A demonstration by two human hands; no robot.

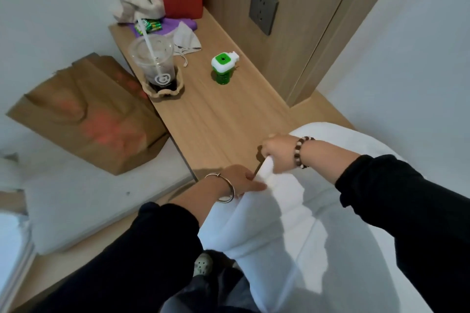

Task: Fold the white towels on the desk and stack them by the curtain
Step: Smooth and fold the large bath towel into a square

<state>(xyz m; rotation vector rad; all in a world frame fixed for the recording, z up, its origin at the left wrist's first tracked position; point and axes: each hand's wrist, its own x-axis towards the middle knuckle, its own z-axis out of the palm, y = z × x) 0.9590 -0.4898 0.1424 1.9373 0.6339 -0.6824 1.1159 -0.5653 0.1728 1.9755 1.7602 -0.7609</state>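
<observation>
Pale wood bench [216, 114] runs along the wall before us; our white towel [292, 223] drapes off its near end. Both hands hold it: right hand [277, 152] grips a bunched corner, left hand [244, 180] pinches the edge just beside.

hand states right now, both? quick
left hand: lies against the white towel; whether it grips cannot be told.
right hand: closed, fingers curled round the white towel's bunched edge.

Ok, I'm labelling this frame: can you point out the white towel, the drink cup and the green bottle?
white towel [264, 213], head view, draped middle of the cloth.
drink cup [162, 49], head view, clear lid.
green bottle [220, 78], head view, green lower body.
</observation>
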